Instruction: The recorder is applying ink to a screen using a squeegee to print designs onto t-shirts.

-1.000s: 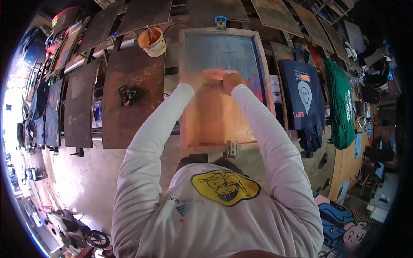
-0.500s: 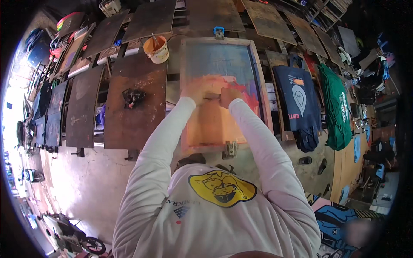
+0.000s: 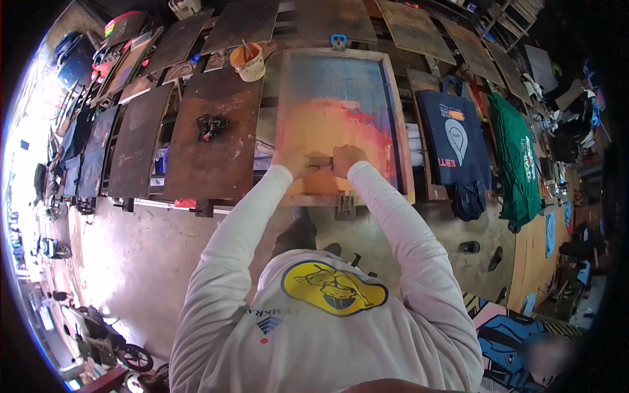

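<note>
Since a second ago both hands have come down the screen toward the person's body, from its middle to its near end, and a wide band of orange and red ink now shows on the mesh above them.

The left hand [image 3: 290, 162] and the right hand [image 3: 347, 159] sit side by side, each curled shut around the squeegee [image 3: 320, 161], whose short wooden handle shows as a brown strip between them. Knuckles face up and fingers wrap over the handle, so the blade beneath is hidden. Both arms in white long sleeves run from the lower edge up toward 12 o'clock, elbows out, converging into a narrow V at the handle.

The squeegee lies across the near part of the printing screen [image 3: 337, 114], a wooden-framed rectangle lying flat on the press. The mesh is blue-grey at its far end and orange to red below. A blue clamp [image 3: 338, 41] grips the frame at 12 o'clock from the hands.

At 10 o'clock from the hands stands an orange-stained ink tub [image 3: 249, 62] with a stick in it, on a brown platen [image 3: 216, 128] that also carries a small black rag [image 3: 211, 124]. At 3 o'clock a navy shirt [image 3: 452, 134] lies on a board, with a green shirt [image 3: 517, 157] beyond it.
</note>
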A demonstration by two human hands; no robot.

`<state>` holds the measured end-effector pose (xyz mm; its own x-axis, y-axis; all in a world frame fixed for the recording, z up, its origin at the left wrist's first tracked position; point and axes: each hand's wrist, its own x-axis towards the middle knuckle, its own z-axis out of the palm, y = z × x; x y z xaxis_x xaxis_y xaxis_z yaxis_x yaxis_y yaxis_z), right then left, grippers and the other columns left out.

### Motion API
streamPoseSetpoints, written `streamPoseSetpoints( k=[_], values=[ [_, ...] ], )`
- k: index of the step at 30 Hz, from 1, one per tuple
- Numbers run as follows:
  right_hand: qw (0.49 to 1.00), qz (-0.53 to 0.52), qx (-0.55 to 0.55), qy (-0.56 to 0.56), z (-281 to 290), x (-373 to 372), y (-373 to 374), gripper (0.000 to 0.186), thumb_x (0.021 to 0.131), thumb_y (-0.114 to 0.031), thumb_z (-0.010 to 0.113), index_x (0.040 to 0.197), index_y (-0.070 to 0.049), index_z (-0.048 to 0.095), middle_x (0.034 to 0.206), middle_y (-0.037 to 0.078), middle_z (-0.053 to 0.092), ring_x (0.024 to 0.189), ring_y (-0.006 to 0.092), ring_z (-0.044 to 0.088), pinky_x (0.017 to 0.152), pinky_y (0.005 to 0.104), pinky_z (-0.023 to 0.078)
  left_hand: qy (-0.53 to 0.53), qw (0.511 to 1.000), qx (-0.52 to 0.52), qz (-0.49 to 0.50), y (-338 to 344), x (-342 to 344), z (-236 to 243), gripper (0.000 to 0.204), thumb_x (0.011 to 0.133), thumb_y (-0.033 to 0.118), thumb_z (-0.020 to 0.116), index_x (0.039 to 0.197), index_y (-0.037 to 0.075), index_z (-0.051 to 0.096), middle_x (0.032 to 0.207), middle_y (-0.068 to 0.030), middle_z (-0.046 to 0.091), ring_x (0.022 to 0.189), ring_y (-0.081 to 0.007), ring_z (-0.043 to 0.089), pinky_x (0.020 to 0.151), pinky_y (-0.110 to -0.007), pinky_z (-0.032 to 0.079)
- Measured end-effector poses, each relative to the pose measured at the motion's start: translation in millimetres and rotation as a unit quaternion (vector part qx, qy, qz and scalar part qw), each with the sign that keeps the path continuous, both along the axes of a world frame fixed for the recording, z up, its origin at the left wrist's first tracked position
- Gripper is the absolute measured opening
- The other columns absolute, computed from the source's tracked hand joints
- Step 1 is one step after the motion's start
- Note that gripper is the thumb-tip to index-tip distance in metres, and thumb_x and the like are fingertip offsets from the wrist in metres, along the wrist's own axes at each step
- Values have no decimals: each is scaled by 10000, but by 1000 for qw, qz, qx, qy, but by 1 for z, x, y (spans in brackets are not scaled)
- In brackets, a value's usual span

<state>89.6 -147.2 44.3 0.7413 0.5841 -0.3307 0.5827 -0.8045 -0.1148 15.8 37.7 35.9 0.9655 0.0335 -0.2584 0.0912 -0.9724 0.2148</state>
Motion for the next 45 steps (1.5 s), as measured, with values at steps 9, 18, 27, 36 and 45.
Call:
streamPoseSetpoints(
  k=[9,18,27,36,45],
  values=[
    [995,53,-26,75,-18,70,16,469,781,-477,699,972,-50,744,1015,205,716,963,345,697,872,452,544,-11,991,-50,-120,44,78,-34,590,811,541,679,1136,50,639,1069,-196,687,996,-376,666,865,-456,535],
    [1000,-21,-13,-2,-7,183,67,343,797,-343,664,1022,-95,740,1077,169,713,1008,345,687,882,440,550,-54,992,30,-112,78,180,5,630,788,664,649,1076,105,692,1021,-162,715,994,-354,671,859,-459,535],
    [997,-46,19,-64,-26,171,68,282,819,-264,589,963,-75,739,996,211,714,933,371,695,856,470,545,-108,992,-19,-65,78,171,-9,572,766,581,687,1088,109,681,1000,-154,718,946,-346,685,852,-452,540],
    [997,-20,48,-55,-31,99,35,269,800,-248,616,964,-48,689,929,211,712,880,381,700,784,486,555,-158,982,51,-84,43,95,-18,579,742,544,724,1115,112,630,1034,-168,710,932,-367,685,834,-467,544],
    [999,42,22,13,-7,53,16,338,802,-352,658,948,-50,694,937,197,715,879,372,701,791,476,561,-30,999,-32,-7,31,38,-29,604,745,588,713,1011,50,646,934,-173,712,917,-371,686,822,-484,544]
  ],
)
